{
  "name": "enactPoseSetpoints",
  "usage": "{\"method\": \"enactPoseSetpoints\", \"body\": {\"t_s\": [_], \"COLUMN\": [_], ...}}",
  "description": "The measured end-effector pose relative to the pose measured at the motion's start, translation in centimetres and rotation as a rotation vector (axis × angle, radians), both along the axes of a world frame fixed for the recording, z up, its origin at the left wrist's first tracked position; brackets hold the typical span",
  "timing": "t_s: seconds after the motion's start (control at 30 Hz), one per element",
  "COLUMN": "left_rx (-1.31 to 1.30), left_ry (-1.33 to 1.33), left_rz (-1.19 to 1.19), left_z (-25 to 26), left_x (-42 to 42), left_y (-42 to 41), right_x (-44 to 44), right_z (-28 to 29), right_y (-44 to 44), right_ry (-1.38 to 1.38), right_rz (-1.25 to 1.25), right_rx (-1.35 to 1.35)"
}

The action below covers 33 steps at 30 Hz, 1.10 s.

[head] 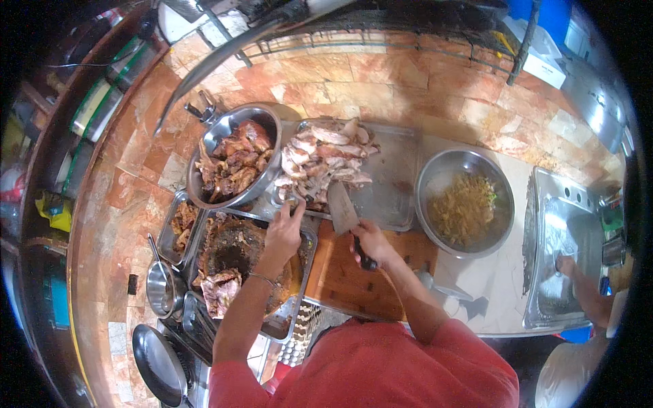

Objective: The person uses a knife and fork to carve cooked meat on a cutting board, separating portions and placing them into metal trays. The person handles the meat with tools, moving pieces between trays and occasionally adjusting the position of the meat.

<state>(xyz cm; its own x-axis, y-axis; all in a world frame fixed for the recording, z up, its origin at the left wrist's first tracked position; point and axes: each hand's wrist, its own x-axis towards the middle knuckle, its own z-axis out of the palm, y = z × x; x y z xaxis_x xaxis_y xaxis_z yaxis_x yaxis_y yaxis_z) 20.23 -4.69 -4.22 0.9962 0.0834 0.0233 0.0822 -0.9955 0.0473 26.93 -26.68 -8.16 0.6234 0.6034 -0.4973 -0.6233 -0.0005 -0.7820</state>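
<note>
My right hand (371, 242) grips the dark handle of a cleaver (342, 210). The broad blade reaches over the near edge of a metal tray (390, 178), its tip against a heap of sliced cooked meat (326, 150). At that tray's front left corner is my left hand (285, 229), fingertips bent down beside the meat. Something small and dark shows by those fingers, but whether they hold it is unclear. Under my left forearm lies another metal tray (306, 255) with a large browned piece of meat (229, 250). A wooden cutting board (367, 285) is below my right hand.
A steel bowl of roasted meat pieces (193, 191) stands at left, above a small pan of meat scraps (183, 224). A saucepan (166, 290) and frying pan (158, 364) sit nearer. Rightward are a bowl of shredded food (421, 204) and a sink (548, 204) with another person's hand (566, 265).
</note>
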Motion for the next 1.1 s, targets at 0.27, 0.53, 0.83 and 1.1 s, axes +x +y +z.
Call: {"method": "enactPoseSetpoints", "body": {"t_s": [0.27, 0.53, 0.83, 1.1], "left_rx": [-0.095, -0.427, -0.556, -0.313], "left_ry": [-0.123, -0.175, -0.616, -1.008], "left_rz": [-0.075, 0.112, 0.968, 1.026], "left_z": [-1.4, 0.6, 6.7, 10.1], "left_x": [-1.3, -4.4, -26.4, -32.6], "left_y": [-1.1, -1.5, -4.9, -3.7], "right_x": [0.9, -3.8, -7.6, -6.8], "right_z": [1.6, 1.7, 2.8, 2.7], "right_y": [-2.2, -10.6, 1.3, 7.4], "right_ry": [0.033, -0.751, -0.825, -0.762], "right_rz": [0.019, 0.175, 0.579, 0.879], "right_rx": [-0.023, -0.448, -0.119, -0.006]}}
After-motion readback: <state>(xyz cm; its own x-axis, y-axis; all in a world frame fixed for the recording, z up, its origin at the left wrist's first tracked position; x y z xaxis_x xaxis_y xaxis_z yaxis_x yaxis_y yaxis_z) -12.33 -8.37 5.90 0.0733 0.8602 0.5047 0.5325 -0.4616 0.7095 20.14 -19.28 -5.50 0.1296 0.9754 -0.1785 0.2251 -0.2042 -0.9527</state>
